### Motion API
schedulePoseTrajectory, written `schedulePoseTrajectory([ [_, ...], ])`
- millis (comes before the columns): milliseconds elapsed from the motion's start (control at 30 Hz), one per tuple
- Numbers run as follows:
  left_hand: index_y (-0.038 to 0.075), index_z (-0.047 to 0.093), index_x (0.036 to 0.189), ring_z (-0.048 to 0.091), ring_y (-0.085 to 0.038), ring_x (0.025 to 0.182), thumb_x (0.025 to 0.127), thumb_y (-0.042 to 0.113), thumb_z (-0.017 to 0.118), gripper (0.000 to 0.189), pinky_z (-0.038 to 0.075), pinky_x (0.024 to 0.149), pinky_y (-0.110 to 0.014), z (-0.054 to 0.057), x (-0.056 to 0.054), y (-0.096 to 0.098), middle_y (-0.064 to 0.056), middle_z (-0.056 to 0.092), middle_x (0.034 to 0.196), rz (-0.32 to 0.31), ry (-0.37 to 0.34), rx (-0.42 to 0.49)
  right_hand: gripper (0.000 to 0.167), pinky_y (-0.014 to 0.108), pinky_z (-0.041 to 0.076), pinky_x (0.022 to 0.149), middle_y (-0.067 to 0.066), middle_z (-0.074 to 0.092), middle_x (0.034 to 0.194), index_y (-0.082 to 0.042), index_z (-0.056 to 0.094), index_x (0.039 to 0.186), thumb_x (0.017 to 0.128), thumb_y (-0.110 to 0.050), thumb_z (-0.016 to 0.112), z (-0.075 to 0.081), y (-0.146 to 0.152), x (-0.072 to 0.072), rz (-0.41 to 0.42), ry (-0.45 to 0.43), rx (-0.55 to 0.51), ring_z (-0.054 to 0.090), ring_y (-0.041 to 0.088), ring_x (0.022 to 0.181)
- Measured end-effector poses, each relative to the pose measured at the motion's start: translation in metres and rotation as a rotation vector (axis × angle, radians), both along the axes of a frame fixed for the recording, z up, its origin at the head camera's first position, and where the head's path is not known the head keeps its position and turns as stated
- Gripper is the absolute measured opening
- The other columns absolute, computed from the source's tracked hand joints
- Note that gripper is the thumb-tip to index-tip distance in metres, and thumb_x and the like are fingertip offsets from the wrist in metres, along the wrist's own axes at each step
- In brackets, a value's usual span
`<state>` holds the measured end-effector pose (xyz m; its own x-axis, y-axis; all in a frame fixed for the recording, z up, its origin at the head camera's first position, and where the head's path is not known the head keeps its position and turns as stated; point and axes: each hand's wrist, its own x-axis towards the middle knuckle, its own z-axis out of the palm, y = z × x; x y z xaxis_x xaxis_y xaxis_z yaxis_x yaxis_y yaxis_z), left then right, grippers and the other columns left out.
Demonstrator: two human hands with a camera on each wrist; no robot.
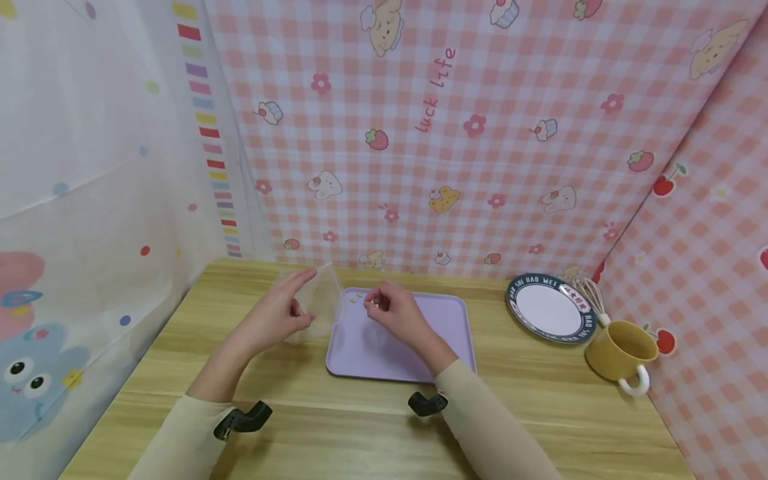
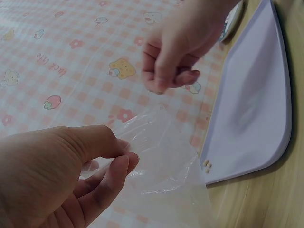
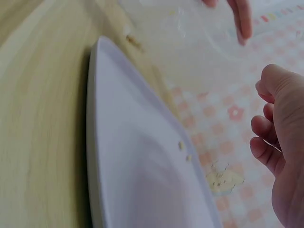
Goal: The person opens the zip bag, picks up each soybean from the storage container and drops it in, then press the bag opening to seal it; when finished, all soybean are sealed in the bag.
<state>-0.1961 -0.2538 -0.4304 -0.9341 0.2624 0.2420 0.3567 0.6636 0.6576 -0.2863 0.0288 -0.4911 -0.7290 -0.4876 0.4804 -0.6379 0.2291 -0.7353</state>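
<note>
My left hand pinches a clear plastic bag between thumb and fingers, left of the lilac tray; the bag hangs close beside the tray's edge. Small pale yellow pieces, perhaps kernels, show at the bag's bottom in the right wrist view. Over the tray's back part is my right hand, its fingers curled and thumb near the forefinger. Nothing shows between those fingertips, though a tiny thing could be hidden there. A couple of similar pale pieces lie on the tray near its left back corner.
A white plate with a dark lettered rim lies at the right back. Beside it are a whisk and a yellow mug with a white handle. Patterned cloth hangs behind the wooden table and at both sides.
</note>
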Motion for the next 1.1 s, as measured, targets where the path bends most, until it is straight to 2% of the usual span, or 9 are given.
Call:
schedulePoseTrajectory([
  [100, -0.004, 0.039, 0.168, 0.065, -0.01, 0.076, 0.093, -0.005, 0.082, 0.086, 0.059, 0.068, -0.027, 0.0, 0.0, 0.001, -0.027, 0.046, 0.161, -0.001, 0.002, 0.001, 0.008, 0.022, 0.045, 0.064, 0.005, 0.061, 0.083, -0.004, 0.077, 0.095, 0.092, 0.004, 0.077, 0.006, -0.007, 0.005, 0.008, 0.025, -0.039, 0.053, 0.009, 0.074],
  [267, -0.003, 0.039, 0.168, 0.065, -0.01, 0.076, 0.094, -0.005, 0.082, 0.086, 0.059, 0.068, -0.027, 0.0, 0.0, 0.002, -0.026, 0.046, 0.161, 0.003, -0.008, -0.002, 0.01, 0.023, 0.044, 0.063, 0.008, 0.06, 0.083, -0.005, 0.076, 0.095, 0.092, 0.005, 0.077, 0.016, -0.019, 0.01, 0.032, 0.076, -0.047, 0.052, 0.009, 0.072],
  [467, -0.002, 0.037, 0.169, 0.066, -0.013, 0.077, 0.095, -0.003, 0.081, 0.086, 0.059, 0.068, -0.028, 0.001, 0.001, 0.002, -0.024, 0.045, 0.162, 0.005, -0.033, -0.001, 0.006, 0.024, 0.044, 0.063, 0.013, 0.061, 0.085, -0.004, 0.077, 0.097, 0.097, 0.001, 0.076, 0.024, -0.031, 0.014, 0.064, 0.13, 0.005, 0.051, 0.011, 0.072],
  [633, -0.002, 0.037, 0.17, 0.066, -0.013, 0.077, 0.096, -0.003, 0.081, 0.087, 0.059, 0.068, -0.028, 0.001, 0.0, 0.002, -0.025, 0.044, 0.163, -0.001, -0.035, -0.007, 0.006, 0.024, 0.046, 0.063, 0.007, 0.06, 0.088, -0.005, 0.077, 0.101, 0.098, 0.001, 0.077, 0.031, -0.041, 0.015, 0.064, 0.164, 0.05, 0.052, 0.011, 0.073],
  [1100, -0.001, 0.036, 0.17, 0.066, -0.014, 0.077, 0.096, -0.002, 0.081, 0.087, 0.06, 0.068, -0.028, 0.002, 0.001, 0.004, -0.023, 0.043, 0.164, -0.006, -0.043, -0.002, 0.005, 0.022, 0.048, 0.068, 0.004, 0.062, 0.096, -0.005, 0.078, 0.105, 0.1, -0.002, 0.079, 0.039, -0.056, 0.012, 0.04, 0.153, 0.13, 0.054, 0.011, 0.076],
])
